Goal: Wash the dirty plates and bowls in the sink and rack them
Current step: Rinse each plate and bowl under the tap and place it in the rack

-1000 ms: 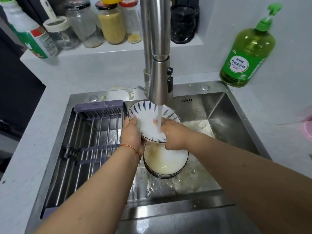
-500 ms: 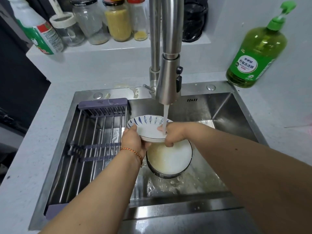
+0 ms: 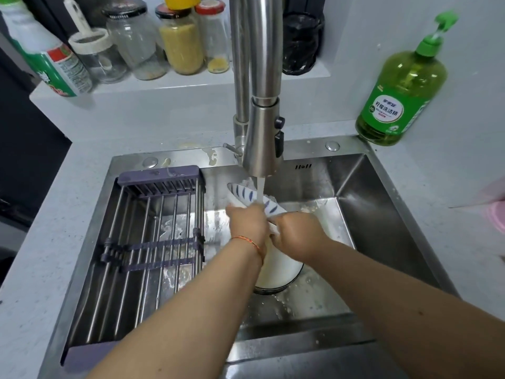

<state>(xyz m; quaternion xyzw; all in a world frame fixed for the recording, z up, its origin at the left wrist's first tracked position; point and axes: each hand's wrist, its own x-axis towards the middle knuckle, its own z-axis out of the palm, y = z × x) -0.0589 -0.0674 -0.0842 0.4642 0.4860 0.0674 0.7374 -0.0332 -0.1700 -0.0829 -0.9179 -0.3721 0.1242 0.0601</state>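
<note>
Blue-striped plate (image 3: 247, 195), tilted under the running faucet (image 3: 261, 138), is gripped by the left hand (image 3: 247, 220). Right hand (image 3: 296, 232) grasps its lower edge above stacked bowls (image 3: 278, 272).

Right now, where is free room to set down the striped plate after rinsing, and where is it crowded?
The drying rack over the sink's left half holds no dishes; its bars between the purple end pieces are bare. The counter between the sink's right rim and the green soap bottle is also bare. Crowded: under the faucet, where both hands, left hand and right hand, the striped plate and stacked bowls meet.
</note>
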